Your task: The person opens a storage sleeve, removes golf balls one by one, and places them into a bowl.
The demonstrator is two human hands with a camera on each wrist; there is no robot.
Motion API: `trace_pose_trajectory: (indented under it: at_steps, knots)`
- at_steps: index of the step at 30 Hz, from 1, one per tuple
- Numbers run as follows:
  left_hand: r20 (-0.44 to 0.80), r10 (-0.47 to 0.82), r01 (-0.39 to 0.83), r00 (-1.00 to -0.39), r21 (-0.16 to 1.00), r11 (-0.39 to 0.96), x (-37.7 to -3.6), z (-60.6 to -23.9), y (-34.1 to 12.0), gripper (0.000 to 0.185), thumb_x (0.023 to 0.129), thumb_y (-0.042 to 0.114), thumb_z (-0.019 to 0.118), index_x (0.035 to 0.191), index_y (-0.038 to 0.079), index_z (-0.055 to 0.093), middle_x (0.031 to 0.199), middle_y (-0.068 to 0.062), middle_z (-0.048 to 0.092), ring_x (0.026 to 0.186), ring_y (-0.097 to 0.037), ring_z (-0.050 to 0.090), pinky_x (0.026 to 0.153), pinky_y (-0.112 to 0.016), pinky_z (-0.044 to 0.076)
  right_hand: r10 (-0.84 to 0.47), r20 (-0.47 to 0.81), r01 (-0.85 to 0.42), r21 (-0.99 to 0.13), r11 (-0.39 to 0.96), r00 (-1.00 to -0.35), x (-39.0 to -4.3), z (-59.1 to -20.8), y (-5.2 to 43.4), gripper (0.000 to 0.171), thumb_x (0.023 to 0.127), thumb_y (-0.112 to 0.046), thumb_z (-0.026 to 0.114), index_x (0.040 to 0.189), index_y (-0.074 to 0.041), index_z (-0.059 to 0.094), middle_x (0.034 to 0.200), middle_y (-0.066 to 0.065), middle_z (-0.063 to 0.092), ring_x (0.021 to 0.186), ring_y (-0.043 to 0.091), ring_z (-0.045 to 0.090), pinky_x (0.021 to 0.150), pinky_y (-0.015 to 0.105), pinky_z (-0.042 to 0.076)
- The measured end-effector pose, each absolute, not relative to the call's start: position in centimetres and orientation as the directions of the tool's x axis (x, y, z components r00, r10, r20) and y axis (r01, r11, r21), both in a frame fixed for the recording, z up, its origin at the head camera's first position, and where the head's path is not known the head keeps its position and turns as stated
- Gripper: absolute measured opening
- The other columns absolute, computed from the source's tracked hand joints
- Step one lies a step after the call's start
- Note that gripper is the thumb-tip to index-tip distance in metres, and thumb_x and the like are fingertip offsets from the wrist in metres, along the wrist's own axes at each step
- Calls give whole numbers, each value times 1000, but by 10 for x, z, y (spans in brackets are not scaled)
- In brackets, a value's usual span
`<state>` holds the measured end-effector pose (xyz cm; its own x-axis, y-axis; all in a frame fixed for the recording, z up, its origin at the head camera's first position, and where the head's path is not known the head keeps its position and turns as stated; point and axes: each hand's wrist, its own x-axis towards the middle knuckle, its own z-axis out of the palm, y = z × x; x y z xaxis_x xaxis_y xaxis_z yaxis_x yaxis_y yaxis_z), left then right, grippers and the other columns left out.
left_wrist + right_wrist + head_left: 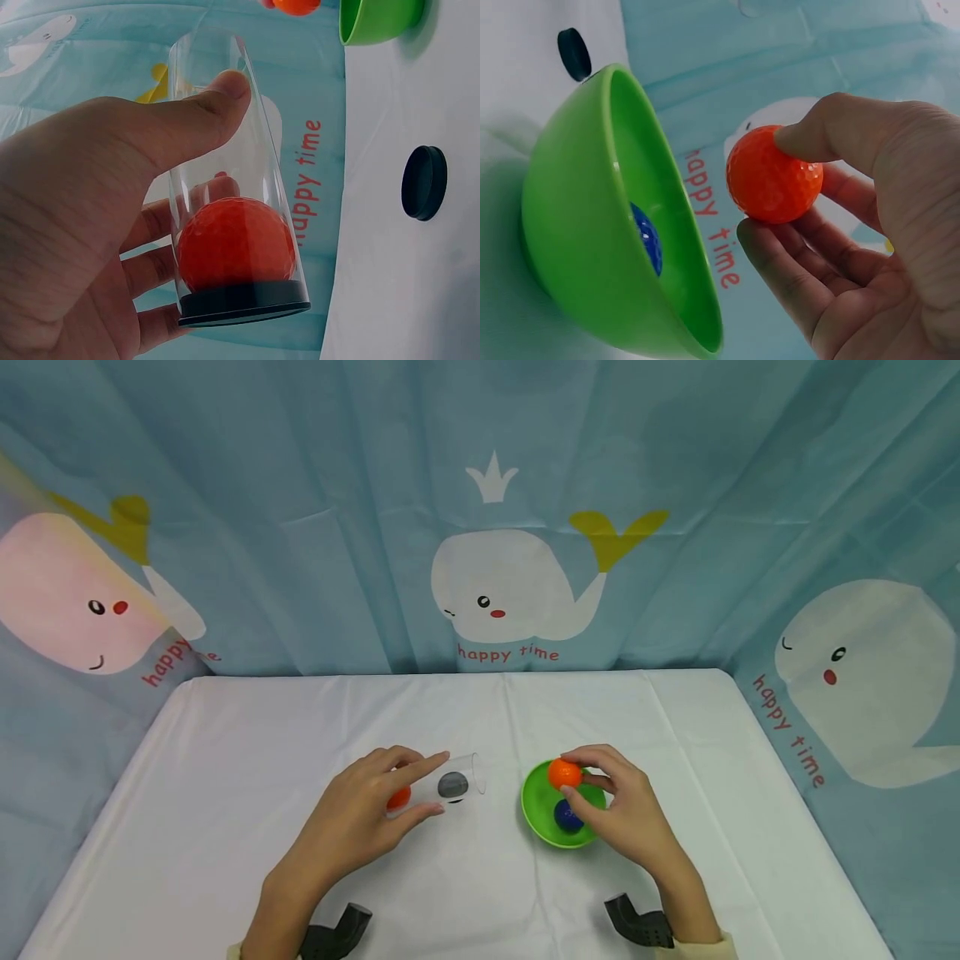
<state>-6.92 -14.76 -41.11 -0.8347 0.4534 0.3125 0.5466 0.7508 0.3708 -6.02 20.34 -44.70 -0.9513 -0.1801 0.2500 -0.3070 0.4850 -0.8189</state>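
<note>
My left hand (356, 814) grips a clear plastic tube (262, 165), its thumb across the near wall and its fingers behind. Inside, a red dimpled golf ball (236, 244) rests at the end closed by a black cap (244, 302); the other end looks uncapped. Thumb and fingertips of my right hand (630, 810) pinch an orange golf ball (774, 176) over the green bowl (534, 814). A blue golf ball (567, 816) lies in that bowl, partly hidden by its wall in the right wrist view.
A loose black cap (424, 183) lies on the white-covered table (487, 885), seen through the tube in the head view. Behind the table hangs a blue whale-print curtain (337, 593).
</note>
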Motion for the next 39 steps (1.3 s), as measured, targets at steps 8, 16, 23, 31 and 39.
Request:
trace_pose_trajectory:
  at_steps: [8,16,23,31,39]
  knots:
    - [317,452,548,-834,370,751,-69,-410,-148,64,84,43,89,144,41,65,116,12,70,107,-8,67,86,-37,60,-203,283,-348,-771,534,-938,-60,-449,200,36,91,-7,83,124,-18,72,123,-2,70,111,11,69,92,35,64]
    - [307,455,545,-836,368,754,-69,-409,-146,64,85,44,89,144,40,65,116,11,71,108,-10,68,88,-38,60,-214,335,-398,-775,491,-918,-62,-449,200,36,92,-3,81,126,-9,71,125,6,71,116,20,72,103,22,57]
    - [291,458,540,-840,365,758,-69,-409,-145,62,86,45,88,143,38,66,117,10,71,108,-12,69,89,-39,60,-167,346,-382,-777,500,-923,-63,-450,202,34,94,-2,78,125,-14,72,123,9,72,115,22,73,103,20,56]
    - [302,463,550,-833,364,752,-68,-411,-145,62,87,44,87,144,40,65,117,11,71,106,-10,67,88,-38,59,-173,347,-387,-790,476,-922,-63,-450,202,31,97,-3,75,126,-14,72,123,6,72,115,23,73,102,22,57]
    - [324,466,563,-823,354,747,-68,-412,-144,64,87,40,88,146,40,63,117,11,70,92,-4,59,84,-34,56,-175,336,-378,-804,458,-926,-61,-448,199,30,99,-4,73,126,-15,72,123,6,72,115,23,73,102,25,58]
